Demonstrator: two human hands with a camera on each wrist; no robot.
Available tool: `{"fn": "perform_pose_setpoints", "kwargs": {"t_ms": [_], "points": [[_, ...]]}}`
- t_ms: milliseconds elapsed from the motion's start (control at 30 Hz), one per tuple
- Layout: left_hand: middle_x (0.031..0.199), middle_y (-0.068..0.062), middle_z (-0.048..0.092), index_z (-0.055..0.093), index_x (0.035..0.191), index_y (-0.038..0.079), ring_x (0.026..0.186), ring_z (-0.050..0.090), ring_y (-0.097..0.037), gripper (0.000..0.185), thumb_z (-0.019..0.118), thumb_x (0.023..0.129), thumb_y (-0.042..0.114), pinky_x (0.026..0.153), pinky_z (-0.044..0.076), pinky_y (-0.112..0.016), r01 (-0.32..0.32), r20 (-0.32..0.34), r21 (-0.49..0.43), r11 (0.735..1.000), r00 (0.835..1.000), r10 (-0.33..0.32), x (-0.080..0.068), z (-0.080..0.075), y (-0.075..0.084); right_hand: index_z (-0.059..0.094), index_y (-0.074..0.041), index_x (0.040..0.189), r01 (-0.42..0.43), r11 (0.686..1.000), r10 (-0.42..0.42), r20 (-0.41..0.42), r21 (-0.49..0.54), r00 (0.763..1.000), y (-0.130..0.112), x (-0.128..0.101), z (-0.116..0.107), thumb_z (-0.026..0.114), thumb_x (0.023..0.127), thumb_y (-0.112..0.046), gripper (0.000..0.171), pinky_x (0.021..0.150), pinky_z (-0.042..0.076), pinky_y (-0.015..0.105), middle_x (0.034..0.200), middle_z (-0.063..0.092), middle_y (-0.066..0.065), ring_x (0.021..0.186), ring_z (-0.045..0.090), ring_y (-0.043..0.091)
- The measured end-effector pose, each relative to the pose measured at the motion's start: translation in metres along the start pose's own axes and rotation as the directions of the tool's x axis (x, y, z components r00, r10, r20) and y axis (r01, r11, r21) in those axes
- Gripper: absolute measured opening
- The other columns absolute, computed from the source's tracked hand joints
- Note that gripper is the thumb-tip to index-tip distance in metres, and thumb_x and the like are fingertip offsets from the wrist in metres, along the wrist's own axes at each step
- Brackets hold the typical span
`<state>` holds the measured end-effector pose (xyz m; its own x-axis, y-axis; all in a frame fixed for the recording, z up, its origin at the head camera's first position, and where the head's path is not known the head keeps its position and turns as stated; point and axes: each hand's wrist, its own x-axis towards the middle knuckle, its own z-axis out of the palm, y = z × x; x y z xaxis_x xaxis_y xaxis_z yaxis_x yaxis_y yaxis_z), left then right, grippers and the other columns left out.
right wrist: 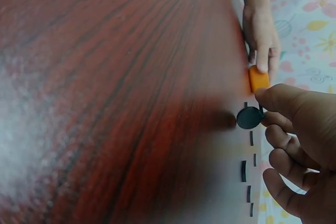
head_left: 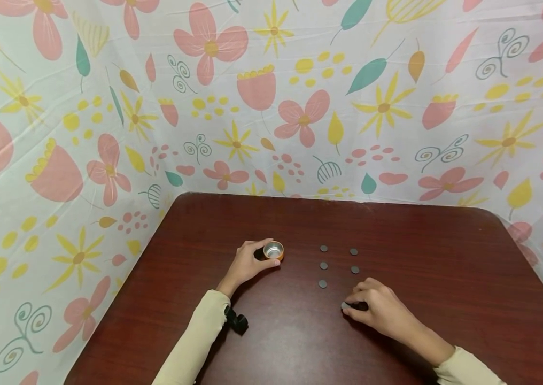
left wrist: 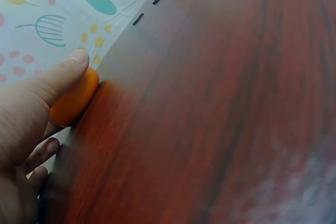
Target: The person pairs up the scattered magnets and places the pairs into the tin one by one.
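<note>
My left hand (head_left: pixel 247 262) grips a small round orange tin (head_left: pixel 273 250) between thumb and fingers; its open top shows a bare silvery inside. In the left wrist view the thumb lies along the tin's orange side (left wrist: pixel 76 100). Closer to me and to the right, my right hand (head_left: pixel 381 307) pinches a small dark grey disc (right wrist: pixel 249 117) between thumb and index finger. The right wrist view shows this disc tilted up on edge; whether it touches the table cannot be told. Several like discs (head_left: pixel 324 266) lie flat in two columns between the tin and my right hand.
The dark red-brown wooden table (head_left: pixel 281 331) has rounded far corners. A white cloth with flower prints (head_left: pixel 262 133) hangs behind it and along the left side. A black device (head_left: pixel 237 321) is strapped at my left wrist, by the cream sleeve.
</note>
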<state>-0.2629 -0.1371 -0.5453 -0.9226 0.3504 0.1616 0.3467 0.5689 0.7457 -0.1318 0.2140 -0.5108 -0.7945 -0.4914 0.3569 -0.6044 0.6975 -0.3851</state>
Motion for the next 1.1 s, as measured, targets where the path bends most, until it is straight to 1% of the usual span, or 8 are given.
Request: {"fn": "perform_pose_setpoints", "kwargs": {"t_ms": [167,400,633,800,933,967,1067,1100], "points": [[0.128,0.002,0.069,0.060,0.146,0.021,0.132,0.048,-0.028,0.072,0.083,0.083,0.049,0.112,0.033,-0.062,0.004,0.002,0.007,1.000,1.000,-0.004,0.000,0.000,-0.001,0.082,-0.018,0.085,0.005,1.000,-0.005,-0.006,-0.002,1.000,-0.001,0.001,-0.002,0.090,0.079,-0.020,0.010,0.060,0.048,0.021,0.085,0.066,-0.014,0.080,0.052,0.002],[0.129,0.002,0.068,0.060,0.146,0.021,0.133,0.048,-0.029,0.073,0.083,0.083,0.050,0.110,0.037,-0.062,0.012,-0.003,-0.002,1.000,1.000,-0.012,0.000,0.000,-0.001,0.082,-0.017,0.085,0.017,1.000,-0.017,-0.012,0.011,1.000,-0.003,0.003,-0.003,0.090,0.078,-0.019,0.011,0.060,0.046,0.020,0.082,0.065,-0.015,0.078,0.052,0.003],[0.130,0.001,0.068,0.060,0.146,0.021,0.133,0.047,-0.029,0.073,0.083,0.083,0.049,0.110,0.037,-0.062,0.013,-0.004,0.000,1.000,1.000,-0.013,0.000,0.000,-0.001,0.082,-0.017,0.086,0.023,1.000,-0.022,-0.014,0.011,1.000,-0.004,0.006,-0.004,0.090,0.078,-0.019,0.011,0.060,0.047,0.020,0.083,0.065,-0.014,0.078,0.052,0.003],[0.131,0.001,0.068,0.060,0.146,0.021,0.133,0.047,-0.030,0.073,0.083,0.083,0.050,0.109,0.036,-0.063,0.007,0.004,-0.001,1.000,1.000,-0.007,-0.001,-0.001,-0.001,0.082,-0.017,0.085,0.059,0.998,-0.058,-0.048,0.002,0.997,-0.002,0.015,-0.009,0.091,0.077,-0.019,0.012,0.059,0.046,0.019,0.083,0.067,-0.013,0.078,0.052,0.004],[0.130,0.001,0.069,0.060,0.146,0.020,0.132,0.048,-0.030,0.072,0.083,0.084,0.048,0.110,0.034,-0.063,-0.013,0.014,-0.002,1.000,1.000,0.013,-0.001,-0.002,-0.001,0.083,-0.016,0.085,0.113,0.994,-0.113,-0.085,-0.006,0.990,0.000,0.027,-0.016,0.092,0.074,-0.019,0.014,0.058,0.045,0.019,0.084,0.066,-0.011,0.077,0.051,0.004],[0.130,0.001,0.069,0.060,0.145,0.020,0.131,0.048,-0.030,0.072,0.083,0.084,0.048,0.111,0.033,-0.063,-0.017,0.014,-0.001,1.000,1.000,0.017,0.000,-0.002,-0.001,0.083,-0.016,0.085,0.128,0.992,-0.129,-0.092,-0.011,0.987,0.000,0.031,-0.017,0.093,0.074,-0.019,0.015,0.058,0.046,0.020,0.084,0.066,-0.011,0.078,0.051,0.004],[0.128,0.001,0.070,0.061,0.145,0.021,0.130,0.049,-0.029,0.071,0.083,0.083,0.048,0.111,0.034,-0.061,-0.022,0.017,0.002,1.000,1.000,0.022,0.000,-0.002,-0.001,0.083,-0.016,0.086,0.166,0.986,-0.168,-0.100,-0.030,0.981,0.000,0.043,-0.021,0.093,0.073,-0.018,0.017,0.074,0.057,0.033,0.084,0.067,-0.012,0.080,0.055,0.004],[0.128,0.002,0.070,0.061,0.145,0.021,0.130,0.049,-0.028,0.072,0.084,0.083,0.048,0.111,0.034,-0.061,-0.020,0.018,0.002,1.000,1.000,0.020,0.001,-0.002,-0.001,0.083,-0.016,0.086,0.171,0.985,-0.173,-0.099,-0.030,0.980,0.000,0.047,-0.022,0.093,0.073,-0.018,0.017,0.075,0.058,0.036,0.085,0.067,-0.013,0.080,0.055,0.003]]}}
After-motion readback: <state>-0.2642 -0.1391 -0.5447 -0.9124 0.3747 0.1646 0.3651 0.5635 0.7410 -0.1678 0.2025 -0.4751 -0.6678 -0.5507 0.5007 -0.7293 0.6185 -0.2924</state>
